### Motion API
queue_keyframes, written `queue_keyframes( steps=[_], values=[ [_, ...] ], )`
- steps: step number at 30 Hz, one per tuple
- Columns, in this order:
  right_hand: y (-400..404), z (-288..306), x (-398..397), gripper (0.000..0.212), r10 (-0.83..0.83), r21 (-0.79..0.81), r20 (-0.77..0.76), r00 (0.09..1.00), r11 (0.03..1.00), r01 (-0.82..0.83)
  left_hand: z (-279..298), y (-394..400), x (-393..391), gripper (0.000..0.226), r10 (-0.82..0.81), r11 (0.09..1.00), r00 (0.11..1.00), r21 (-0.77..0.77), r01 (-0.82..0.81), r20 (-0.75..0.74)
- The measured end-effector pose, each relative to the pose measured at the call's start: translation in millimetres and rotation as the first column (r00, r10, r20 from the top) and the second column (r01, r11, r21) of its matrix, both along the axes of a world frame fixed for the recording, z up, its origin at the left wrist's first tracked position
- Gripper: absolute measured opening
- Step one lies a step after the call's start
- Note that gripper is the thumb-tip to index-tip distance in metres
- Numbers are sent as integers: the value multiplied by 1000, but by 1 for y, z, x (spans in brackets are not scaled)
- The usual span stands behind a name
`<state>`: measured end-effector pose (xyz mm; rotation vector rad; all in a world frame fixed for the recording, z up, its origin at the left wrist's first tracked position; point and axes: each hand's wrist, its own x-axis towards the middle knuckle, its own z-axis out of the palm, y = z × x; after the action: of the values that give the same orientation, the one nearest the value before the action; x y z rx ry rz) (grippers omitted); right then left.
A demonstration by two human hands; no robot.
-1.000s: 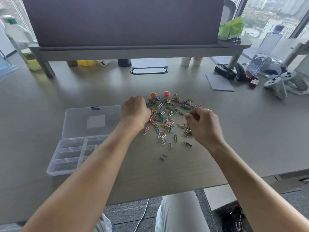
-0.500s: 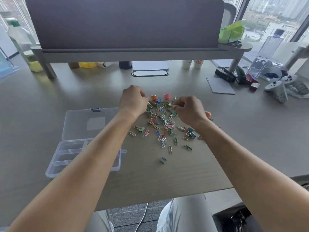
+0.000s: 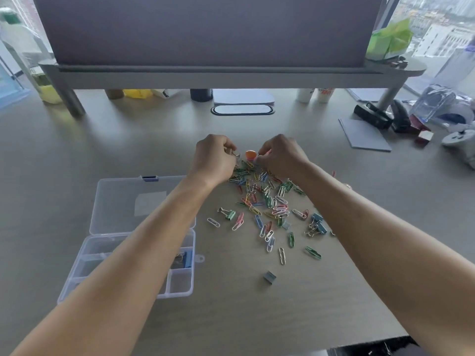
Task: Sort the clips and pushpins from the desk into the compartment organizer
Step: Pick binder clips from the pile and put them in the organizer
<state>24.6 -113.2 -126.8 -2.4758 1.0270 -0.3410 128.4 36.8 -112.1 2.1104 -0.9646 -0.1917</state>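
A loose pile of coloured paper clips (image 3: 267,201) lies on the desk (image 3: 257,317), with a green binder clip (image 3: 228,214) and blue binder clips (image 3: 318,225) at its edges. An orange pushpin (image 3: 250,154) stands at the far end. My left hand (image 3: 214,158) is curled there and pinches a small clip with wire loops (image 3: 235,155). My right hand (image 3: 282,156) is curled just right of the orange pushpin, its fingertips pinching a pink pushpin that is mostly hidden. The clear compartment organizer (image 3: 177,291) lies open on the left, partly under my left forearm, with a blue binder clip (image 3: 187,258) in one compartment.
A small grey block of staples (image 3: 269,276) lies near the front of the pile. A monitor riser (image 3: 231,73) spans the back. A grey notepad (image 3: 365,134), staplers (image 3: 372,115) and a white game controller (image 3: 460,140) sit at the right.
Both hands moved away from me to the far end of the pile and closed in on the pushpins. The pink pushpin is now covered by my right fingers.
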Motion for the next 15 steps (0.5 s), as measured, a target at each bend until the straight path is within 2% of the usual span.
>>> queue_keyframes(
  steps=[9,13,15],
  values=[
    [8,-3,-2,19,11,-33,60,998,999,-9,9,15,-4,32,-14,999,994,-37,18,110],
    [19,1,-10,20,3,-19,183,983,1000,1,12,27,-4,22,17,998,990,-69,-8,139],
    [26,6,-18,20,-41,46,261,964,998,30,14,35,-6,19,47,996,988,-87,-35,144]
  ],
)
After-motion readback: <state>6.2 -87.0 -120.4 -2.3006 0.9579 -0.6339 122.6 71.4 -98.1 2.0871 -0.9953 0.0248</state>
